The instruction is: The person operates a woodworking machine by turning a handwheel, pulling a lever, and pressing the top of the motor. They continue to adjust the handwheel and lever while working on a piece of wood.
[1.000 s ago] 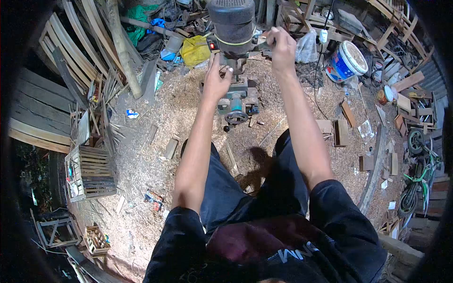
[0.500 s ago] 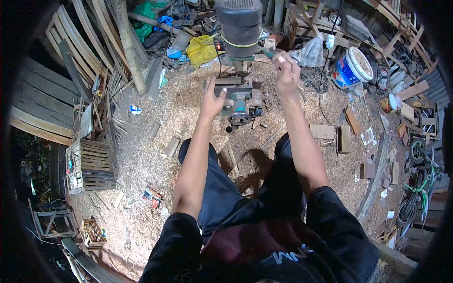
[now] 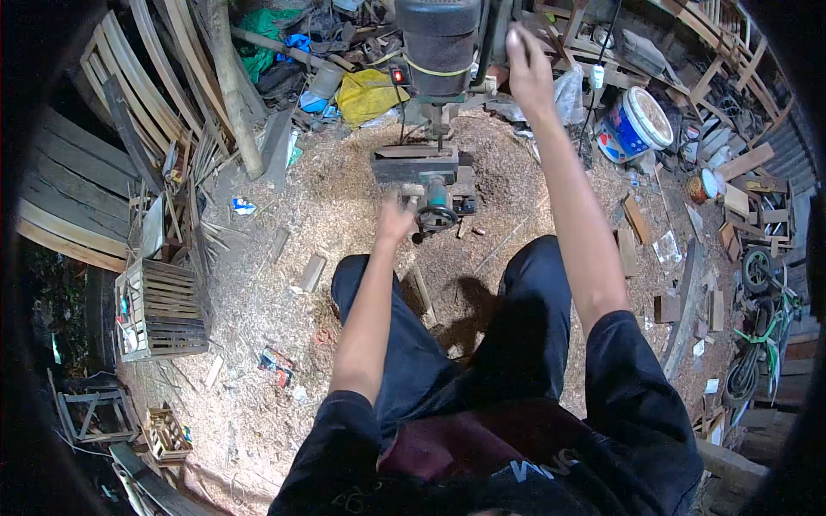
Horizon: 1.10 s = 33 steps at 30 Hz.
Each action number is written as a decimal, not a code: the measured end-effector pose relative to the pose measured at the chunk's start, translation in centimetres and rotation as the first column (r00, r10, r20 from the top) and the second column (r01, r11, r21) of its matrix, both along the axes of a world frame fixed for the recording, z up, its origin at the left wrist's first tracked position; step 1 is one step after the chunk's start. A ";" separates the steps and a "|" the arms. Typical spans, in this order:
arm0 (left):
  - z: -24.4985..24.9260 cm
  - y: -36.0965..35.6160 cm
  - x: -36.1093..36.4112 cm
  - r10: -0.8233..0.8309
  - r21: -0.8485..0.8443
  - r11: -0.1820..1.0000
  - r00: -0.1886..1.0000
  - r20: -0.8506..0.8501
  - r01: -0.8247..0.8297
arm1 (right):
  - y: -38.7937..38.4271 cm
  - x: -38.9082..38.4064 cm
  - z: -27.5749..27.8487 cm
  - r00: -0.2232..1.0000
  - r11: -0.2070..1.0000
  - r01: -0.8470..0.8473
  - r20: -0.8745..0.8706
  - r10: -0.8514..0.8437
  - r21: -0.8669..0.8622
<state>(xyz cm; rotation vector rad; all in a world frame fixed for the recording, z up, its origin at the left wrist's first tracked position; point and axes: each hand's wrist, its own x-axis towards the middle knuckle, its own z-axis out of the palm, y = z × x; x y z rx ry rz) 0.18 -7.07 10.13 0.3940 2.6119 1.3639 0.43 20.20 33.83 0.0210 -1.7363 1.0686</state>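
Sawdust floor (image 3: 344, 215), drill press (image 3: 417, 163): left hand (image 3: 396, 222) by its handwheel (image 3: 436, 217), right hand (image 3: 529, 73) beside the motor (image 3: 439, 43), grips unclear.

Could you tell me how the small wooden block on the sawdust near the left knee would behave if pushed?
The wooden block looks stiff and probably light, being short sawn timber. Its flat faces suggest no rolling; the loose sawdust may let it slide.

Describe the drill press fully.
The drill press stands upright on the sawdust floor: dark rounded motor housing on top, a lit red switch at its side, a thin spindle above a grey metal table, a teal wheel below. The left hand is at the wheel; the right hand is raised beside the housing.
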 end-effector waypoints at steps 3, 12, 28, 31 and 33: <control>-2.2 0.4 0.4 0.020 -0.131 0.991 0.997 0.075 -0.010 | 0.1 1.7 -8.2 0.962 0.997 -0.075 0.264 0.075 -0.010; -11.4 2.1 -0.7 -0.128 -0.406 0.894 0.975 0.180 0.192 | -6.1 8.5 -25.5 0.435 0.964 -0.260 0.883 0.174 -0.062; -14.3 3.7 0.7 0.049 -0.113 0.993 0.997 0.064 -0.042 | -5.0 7.8 -26.2 0.404 0.964 -0.266 0.907 0.122 -0.012; -14.4 4.0 1.7 -0.270 0.060 0.956 0.780 0.564 0.288 | -5.0 8.0 -26.4 0.471 0.962 -0.270 0.877 0.092 0.044; -14.4 3.3 0.9 -0.280 -0.085 0.929 0.834 0.475 0.360 | -5.3 8.3 -26.0 0.460 0.959 -0.281 0.880 0.119 0.017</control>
